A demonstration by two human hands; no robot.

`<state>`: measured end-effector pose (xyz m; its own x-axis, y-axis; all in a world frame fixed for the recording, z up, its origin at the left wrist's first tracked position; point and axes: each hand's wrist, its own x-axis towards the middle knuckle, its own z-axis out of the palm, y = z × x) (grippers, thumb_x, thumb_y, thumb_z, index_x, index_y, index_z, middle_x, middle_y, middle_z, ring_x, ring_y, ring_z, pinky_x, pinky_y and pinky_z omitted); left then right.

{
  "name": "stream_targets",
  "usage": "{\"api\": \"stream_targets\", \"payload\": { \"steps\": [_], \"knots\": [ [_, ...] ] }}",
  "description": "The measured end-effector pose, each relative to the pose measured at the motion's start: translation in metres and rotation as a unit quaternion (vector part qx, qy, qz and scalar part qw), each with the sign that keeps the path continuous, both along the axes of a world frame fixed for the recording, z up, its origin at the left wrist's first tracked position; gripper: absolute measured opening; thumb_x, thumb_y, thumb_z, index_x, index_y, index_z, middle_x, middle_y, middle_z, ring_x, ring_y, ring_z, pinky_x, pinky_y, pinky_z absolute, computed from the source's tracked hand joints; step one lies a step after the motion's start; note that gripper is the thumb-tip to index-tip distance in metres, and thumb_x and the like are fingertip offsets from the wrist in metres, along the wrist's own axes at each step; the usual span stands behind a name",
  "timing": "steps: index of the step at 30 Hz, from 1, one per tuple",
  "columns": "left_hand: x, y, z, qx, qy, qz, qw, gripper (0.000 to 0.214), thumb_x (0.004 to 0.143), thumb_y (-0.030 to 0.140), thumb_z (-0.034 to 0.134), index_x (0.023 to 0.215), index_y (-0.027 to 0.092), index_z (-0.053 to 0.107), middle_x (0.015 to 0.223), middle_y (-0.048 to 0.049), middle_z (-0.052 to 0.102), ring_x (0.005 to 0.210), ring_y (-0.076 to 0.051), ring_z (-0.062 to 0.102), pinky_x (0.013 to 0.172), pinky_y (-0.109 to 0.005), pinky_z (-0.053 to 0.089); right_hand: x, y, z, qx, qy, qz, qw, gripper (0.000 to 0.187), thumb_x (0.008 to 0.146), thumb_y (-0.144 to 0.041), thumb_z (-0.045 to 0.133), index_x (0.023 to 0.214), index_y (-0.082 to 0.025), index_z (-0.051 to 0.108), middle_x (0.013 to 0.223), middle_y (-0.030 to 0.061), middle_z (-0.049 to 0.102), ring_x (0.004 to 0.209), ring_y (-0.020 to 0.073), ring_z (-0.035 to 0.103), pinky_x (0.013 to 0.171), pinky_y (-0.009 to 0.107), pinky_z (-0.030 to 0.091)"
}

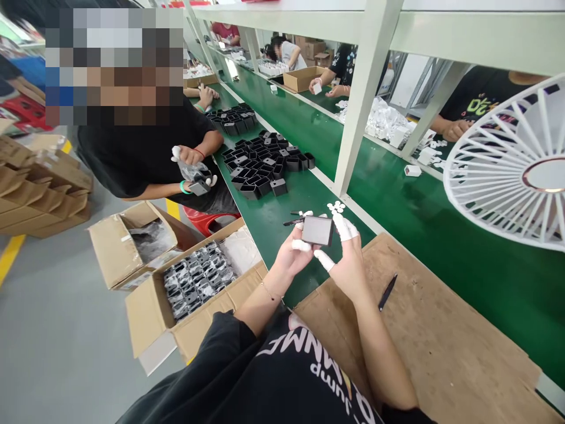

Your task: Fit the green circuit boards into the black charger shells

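A small dark grey box (316, 230) is held up over the green bench, its flat grey face toward me. My left hand (291, 253) grips it from the left, with a white-covered thumb across its lower left corner. On the right side, my right hand (348, 259) has white-covered fingertips at the box's edge and its thumb just below. Just beyond the hands lie a few round white pieces (336, 208). Thin dark tools (293, 222) rest on the bench behind my left fingers, partly hidden.
Many black open casings (260, 162) cluster farther up the bench. A black pen (388, 292) lies on the cardboard sheet (441, 335). At left, an open carton (150, 300) holds wrapped pieces beside a seated co-worker (150, 153). A white fan (507, 165) and shelf post (359, 106) stand right.
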<state>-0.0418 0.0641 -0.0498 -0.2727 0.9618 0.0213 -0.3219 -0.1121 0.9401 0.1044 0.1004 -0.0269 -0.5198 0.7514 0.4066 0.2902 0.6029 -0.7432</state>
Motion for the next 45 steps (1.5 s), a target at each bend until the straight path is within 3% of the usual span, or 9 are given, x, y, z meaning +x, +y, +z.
{"api": "stream_targets", "payload": {
  "steps": [6,12,19,22,26,33,36,40,45],
  "knots": [
    [0.012,-0.006,-0.005,-0.052,-0.072,-0.074,0.993,0.075,0.064,0.048,0.046,0.133,0.02,0.049,0.12,-0.0133,0.066,0.122,-0.034,0.058,0.085,-0.055,0.054,0.0,-0.008,0.01,0.137,0.047,-0.013,0.989,0.073,0.082,-0.03,0.068,0.147,-0.031,0.034,0.136,0.0096,0.052,0.122,0.0302,0.046,0.102,0.052,0.046],
    [0.026,-0.006,-0.007,-0.083,-0.129,-0.027,0.988,0.069,0.064,0.051,0.05,0.127,0.023,0.053,0.111,-0.011,0.07,0.128,-0.032,0.054,0.092,-0.053,0.054,0.003,-0.012,0.015,0.167,0.038,-0.025,0.985,0.069,0.083,-0.037,0.067,0.144,-0.03,0.036,0.132,0.011,0.051,0.119,0.0305,0.047,0.1,0.051,0.047],
    [0.033,-0.01,-0.006,-0.072,-0.296,-0.041,0.952,0.068,0.064,0.031,0.055,0.132,0.022,0.052,0.122,-0.0062,0.069,0.126,-0.022,0.057,0.097,-0.033,0.054,0.002,-0.013,0.016,0.189,0.032,-0.028,0.981,0.072,0.083,-0.035,0.067,0.145,-0.029,0.033,0.128,0.0105,0.053,0.118,0.0306,0.046,0.098,0.052,0.048],
    [0.038,-0.012,-0.011,-0.076,-0.359,-0.055,0.928,0.064,0.07,0.027,0.048,0.133,0.018,0.051,0.124,-0.0076,0.068,0.125,-0.017,0.057,0.081,-0.021,0.056,0.003,-0.014,0.018,0.212,0.043,-0.029,0.976,0.075,0.082,-0.036,0.069,0.147,-0.028,0.032,0.127,0.0114,0.054,0.116,0.0311,0.047,0.096,0.052,0.05],
    [0.044,-0.012,-0.015,-0.098,-0.383,-0.067,0.916,0.054,0.071,0.029,0.048,0.121,0.016,0.06,0.107,-0.0087,0.071,0.108,-0.014,0.065,0.063,-0.012,0.052,0.006,-0.014,0.02,0.209,0.052,-0.043,0.976,0.074,0.081,-0.041,0.07,0.146,-0.027,0.035,0.126,0.0123,0.055,0.113,0.0312,0.047,0.094,0.052,0.049],
    [0.048,-0.015,0.001,-0.046,-0.258,-0.137,0.955,0.065,0.068,0.041,0.051,0.125,0.011,0.054,0.116,-0.0143,0.066,0.109,-0.025,0.064,0.102,-0.045,0.05,0.013,-0.004,0.02,0.079,0.065,-0.032,0.994,0.067,0.085,-0.039,0.065,0.145,-0.029,0.039,0.129,0.0111,0.053,0.117,0.029,0.049,0.097,0.051,0.049],
    [0.042,-0.016,0.008,-0.053,-0.125,-0.111,0.985,0.066,0.072,0.046,0.048,0.129,0.014,0.052,0.118,-0.0143,0.067,0.114,-0.031,0.064,0.098,-0.055,0.05,0.02,0.001,0.02,0.024,0.049,0.005,0.998,0.068,0.085,-0.038,0.064,0.147,-0.031,0.036,0.133,0.0099,0.05,0.122,0.0281,0.047,0.1,0.051,0.048],
    [0.029,-0.016,0.01,-0.059,0.089,-0.064,0.992,0.059,0.083,0.055,0.043,0.137,0.029,0.044,0.127,-0.0093,0.064,0.112,-0.026,0.066,0.088,-0.049,0.055,0.033,0.008,0.021,-0.043,-0.017,0.049,0.998,0.073,0.085,-0.034,0.063,0.15,-0.033,0.029,0.138,0.0091,0.047,0.129,0.0281,0.043,0.104,0.052,0.046],
    [0.017,-0.016,0.008,-0.02,0.275,-0.102,0.956,0.077,0.071,0.045,0.075,0.137,0.019,0.043,0.13,-0.0129,0.061,0.114,-0.028,0.063,0.097,-0.044,0.053,0.039,0.028,0.002,-0.104,-0.143,0.103,0.979,0.065,0.073,-0.023,0.069,0.135,-0.027,0.052,0.119,0.0107,0.058,0.125,0.0323,0.046,0.1,0.053,0.046]
  ]
}}
